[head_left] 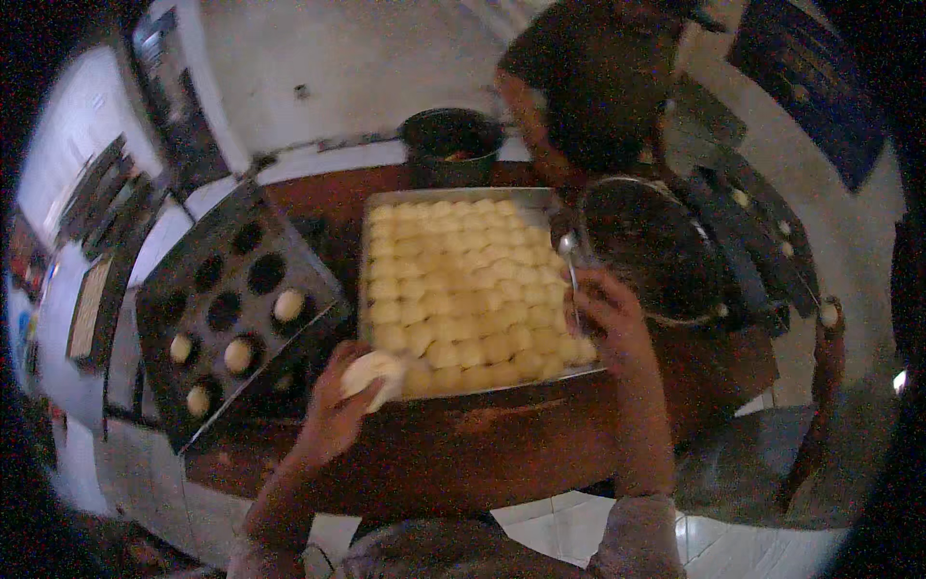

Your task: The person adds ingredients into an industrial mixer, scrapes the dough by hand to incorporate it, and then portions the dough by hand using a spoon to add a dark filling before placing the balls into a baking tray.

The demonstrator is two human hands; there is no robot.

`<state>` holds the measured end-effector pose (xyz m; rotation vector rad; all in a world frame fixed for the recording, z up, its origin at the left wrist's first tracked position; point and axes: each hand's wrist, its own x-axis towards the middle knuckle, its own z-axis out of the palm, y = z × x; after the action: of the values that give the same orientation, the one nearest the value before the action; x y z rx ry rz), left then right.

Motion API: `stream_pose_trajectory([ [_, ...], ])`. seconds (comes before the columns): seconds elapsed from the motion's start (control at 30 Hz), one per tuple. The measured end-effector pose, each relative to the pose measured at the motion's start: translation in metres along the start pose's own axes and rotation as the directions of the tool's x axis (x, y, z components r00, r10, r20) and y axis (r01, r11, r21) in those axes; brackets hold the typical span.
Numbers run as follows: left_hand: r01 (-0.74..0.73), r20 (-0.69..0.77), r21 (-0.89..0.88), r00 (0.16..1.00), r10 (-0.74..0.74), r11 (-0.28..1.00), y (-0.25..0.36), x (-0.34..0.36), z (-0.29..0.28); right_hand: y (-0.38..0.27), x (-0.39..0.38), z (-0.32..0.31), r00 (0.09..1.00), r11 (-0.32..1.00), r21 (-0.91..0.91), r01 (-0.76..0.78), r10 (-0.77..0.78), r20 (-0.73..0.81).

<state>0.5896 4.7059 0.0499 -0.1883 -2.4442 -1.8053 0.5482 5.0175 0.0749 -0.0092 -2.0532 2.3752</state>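
Observation:
In my left hand (333,400) is a flattened, pale piece of dough (374,378), with the fingers curled round it at the tray's near left corner. My right hand (608,309) grips a metal spoon (569,253) over the right edge of the tray, its bowl pointing away from me. Between the hands lies a large metal tray (540,203) packed with rows of round yellowish dough balls (463,289). Beside the spoon, on the right, stands a wide round pan (632,180) with dark contents, too dim to make out.
At left a dark muffin tin (297,253) holds several dough balls in some cups. A dark pot (450,145) stands beyond the tray. Across the brown table (463,473) stands a person (608,87). Another person's arm (828,376) reaches toward a dark tray (762,222) at right.

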Motion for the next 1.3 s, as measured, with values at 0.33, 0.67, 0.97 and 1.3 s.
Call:
stream_pose_trajectory([
  [0.33, 0.401, 0.254, -0.493, 0.915, -0.313, 0.772, -0.079, -0.043, 0.005, 0.106, -0.06, 0.159, 0.943, 0.993, -0.032, -0.115, 0.119, 0.309],
  [0.67, 0.474, 0.238, -0.584, 0.876, -0.419, 0.659, -0.079, -0.05, -0.041, 0.09, -0.085, 0.156, 0.842, 0.837, -0.451, -0.309, 0.461, 0.279],
  [0.97, 0.263, 0.252, -0.366, 0.951, -0.177, 0.893, -0.07, -0.059, -0.01, 0.156, -0.136, 0.133, 0.9, 0.435, -0.792, 0.429, -0.28, 0.333],
  [1.3, 0.436, 0.479, -0.767, 0.877, -0.034, 0.471, -0.065, -0.059, 0.001, 0.151, -0.141, 0.084, 0.987, 0.643, -0.751, 0.153, -0.134, 0.086],
])
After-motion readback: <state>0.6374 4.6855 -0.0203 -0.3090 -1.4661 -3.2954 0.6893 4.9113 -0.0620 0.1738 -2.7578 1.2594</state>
